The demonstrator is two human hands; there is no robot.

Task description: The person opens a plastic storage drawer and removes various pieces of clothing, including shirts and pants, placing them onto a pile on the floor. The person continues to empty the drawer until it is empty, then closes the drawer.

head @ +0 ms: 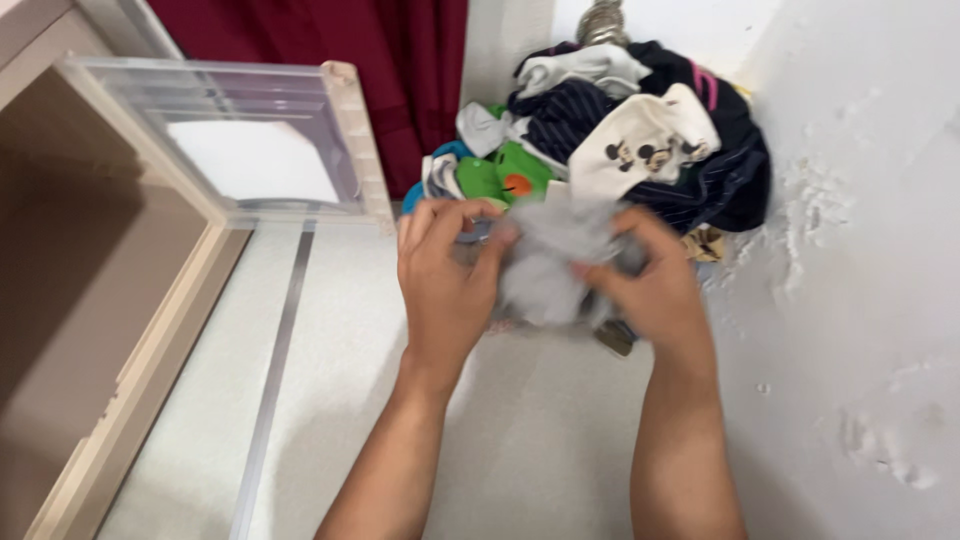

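While both hands, left hand (445, 275) and right hand (650, 285), pinch the grey cloth (555, 260) above the floor (520, 430) just near the clothes pile (620, 130), a loose grip could drop it back among them.

A home: clothes pile (620, 130) on the floor, plastic drawer (250, 140), curtain (330, 50)

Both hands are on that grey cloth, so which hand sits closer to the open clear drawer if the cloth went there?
Probably the left hand. It grips the grey cloth on the side facing the clear drawer, which stands open at upper left. The right hand is over by the white wall.
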